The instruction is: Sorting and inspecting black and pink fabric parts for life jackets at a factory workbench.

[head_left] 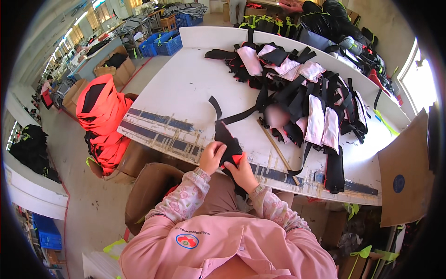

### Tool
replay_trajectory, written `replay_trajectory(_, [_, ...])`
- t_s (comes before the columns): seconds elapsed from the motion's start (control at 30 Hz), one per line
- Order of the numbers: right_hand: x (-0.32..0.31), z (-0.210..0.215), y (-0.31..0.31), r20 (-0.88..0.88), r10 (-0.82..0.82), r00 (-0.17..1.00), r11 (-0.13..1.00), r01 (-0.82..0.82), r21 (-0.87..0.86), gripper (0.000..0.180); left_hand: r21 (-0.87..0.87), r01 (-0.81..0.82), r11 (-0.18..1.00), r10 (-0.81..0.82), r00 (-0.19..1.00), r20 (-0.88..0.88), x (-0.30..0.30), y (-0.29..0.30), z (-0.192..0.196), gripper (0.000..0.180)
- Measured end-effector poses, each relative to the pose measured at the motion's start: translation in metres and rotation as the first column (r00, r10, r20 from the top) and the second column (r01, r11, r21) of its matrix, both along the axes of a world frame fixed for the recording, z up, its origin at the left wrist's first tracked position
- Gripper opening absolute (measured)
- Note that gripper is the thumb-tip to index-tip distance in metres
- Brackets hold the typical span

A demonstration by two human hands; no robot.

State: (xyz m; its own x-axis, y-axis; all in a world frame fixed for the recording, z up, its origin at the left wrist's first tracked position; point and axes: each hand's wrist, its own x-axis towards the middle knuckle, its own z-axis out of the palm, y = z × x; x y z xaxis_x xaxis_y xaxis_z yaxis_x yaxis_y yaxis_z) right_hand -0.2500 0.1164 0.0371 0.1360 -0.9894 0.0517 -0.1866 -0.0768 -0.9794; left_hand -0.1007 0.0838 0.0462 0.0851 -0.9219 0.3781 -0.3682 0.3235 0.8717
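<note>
At the near edge of the white table [181, 88], my left hand [213, 157] and my right hand [242, 174] grip a black fabric piece [226, 138] with red-orange on its underside. Fingers of both hands are closed on it, close together. Its upper part lies over the table edge, and a lower part hangs toward my lap. Just beyond it lie black straps [240, 115], one reaching toward the pile. Whether these straps join the held piece, I cannot tell.
A pile of black fabric pieces with pale pink panels [315, 118] covers the table's right side. Beside it lies a wooden stick [280, 151]. Orange fabric bundles [100, 102] stand left of the table, near an open cardboard box [151, 193]. A cardboard sheet [403, 172] rises at the right.
</note>
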Motion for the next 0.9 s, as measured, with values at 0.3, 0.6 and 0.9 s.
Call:
replay_trajectory(0.3, [-0.003, 0.01, 0.003, -0.265, 0.018, 0.964, 0.998, -0.035, -0.056, 0.067, 0.257, 0.372, 0.892, -0.231, 0.863, -0.448, -0.001, -0.017, -0.033, 0.031])
replay_trajectory(0.6, [-0.006, 0.014, 0.001, -0.434, 0.029, 0.9, 0.999, -0.014, 0.037, 0.07, 0.296, 0.203, 0.933, -0.035, 0.873, -0.487, -0.012, -0.019, -0.02, 0.029])
replay_trajectory(0.9, [0.007, -0.005, -0.007, -0.317, 0.051, 0.947, 0.999, -0.045, 0.027, 0.052, 0.0, -0.284, 0.959, 0.283, 0.956, 0.074, 0.006, -0.039, -0.025, 0.033])
